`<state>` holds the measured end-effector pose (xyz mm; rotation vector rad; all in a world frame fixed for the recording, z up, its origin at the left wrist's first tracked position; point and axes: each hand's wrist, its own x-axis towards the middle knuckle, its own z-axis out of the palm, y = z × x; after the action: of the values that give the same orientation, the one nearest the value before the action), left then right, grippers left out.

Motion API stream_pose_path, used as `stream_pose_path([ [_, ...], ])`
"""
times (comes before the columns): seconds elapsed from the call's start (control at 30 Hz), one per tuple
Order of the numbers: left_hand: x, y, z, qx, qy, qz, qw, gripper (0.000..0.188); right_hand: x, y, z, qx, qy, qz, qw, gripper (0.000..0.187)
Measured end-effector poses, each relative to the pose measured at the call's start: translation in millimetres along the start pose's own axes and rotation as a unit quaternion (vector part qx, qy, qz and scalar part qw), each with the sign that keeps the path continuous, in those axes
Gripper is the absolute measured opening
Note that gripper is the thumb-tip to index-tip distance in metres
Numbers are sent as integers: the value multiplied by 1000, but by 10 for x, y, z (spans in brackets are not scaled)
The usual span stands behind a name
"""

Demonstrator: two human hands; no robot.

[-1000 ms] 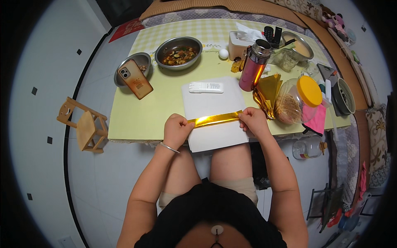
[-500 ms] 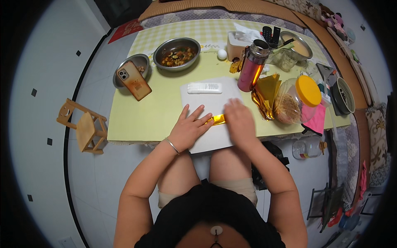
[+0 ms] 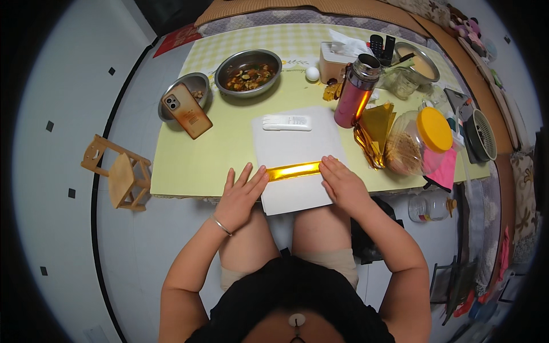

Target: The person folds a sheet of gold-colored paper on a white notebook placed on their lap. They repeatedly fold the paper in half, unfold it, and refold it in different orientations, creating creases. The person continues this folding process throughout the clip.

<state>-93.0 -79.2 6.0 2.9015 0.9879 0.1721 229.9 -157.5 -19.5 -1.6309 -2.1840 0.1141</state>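
A folded strip of shiny gold foil paper [image 3: 294, 170] lies across the white paper sheets [image 3: 291, 197] at the table's near edge. On its left end rest the fingertips of my left hand [image 3: 243, 193], the fingers stretched out. My right hand [image 3: 343, 184] lies flat over the strip's right end, fingers extended and side by side. Farther up the same sheets sits a flat white plastic case [image 3: 287, 122]. Right of the sheets stands a folded stack of gold foil paper [image 3: 377, 128].
A thermos [image 3: 355, 94], a yellow-lidded jar [image 3: 407, 146] and a tissue box [image 3: 336, 64] crowd the right side. At the left, a phone [image 3: 187, 111] leans on a steel bowl [image 3: 200, 86]; a larger bowl of food [image 3: 249, 74] is beside it. A small wooden chair [image 3: 121, 174] stands on the floor.
My right hand has moved right and is sharp where it was blurred. My left hand has shifted left and down, and much more of the gold strip shows between them.
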Motion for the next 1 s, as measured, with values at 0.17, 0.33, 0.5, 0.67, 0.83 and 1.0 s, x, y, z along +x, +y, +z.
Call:
stream_pose_path([
  [0.17, 344, 159, -358, 18, 82, 16, 996, 37, 261, -109, -224, -149, -4, -77, 986, 30],
  [0.33, 778, 307, -121, 7, 101, 75, 992, 13, 421, -135, -160, -227, -17, -147, 963, 18],
  [0.5, 877, 346, 30, 69, 123, 102, 985, 10, 458, -127, -179, -230, -49, -143, 961, 16],
  [0.67, 904, 369, 8, 51, 107, 75, 990, 11, 468, -90, -190, -162, -19, -102, 981, 12],
  [0.83, 912, 372, 20, 23, 107, 64, 992, 13, 477, -192, -109, -146, 22, -100, 984, 12],
  [1.0, 924, 431, -106, 17, 107, 76, 991, 15, 488, -199, -255, -114, -13, -84, 990, 17],
])
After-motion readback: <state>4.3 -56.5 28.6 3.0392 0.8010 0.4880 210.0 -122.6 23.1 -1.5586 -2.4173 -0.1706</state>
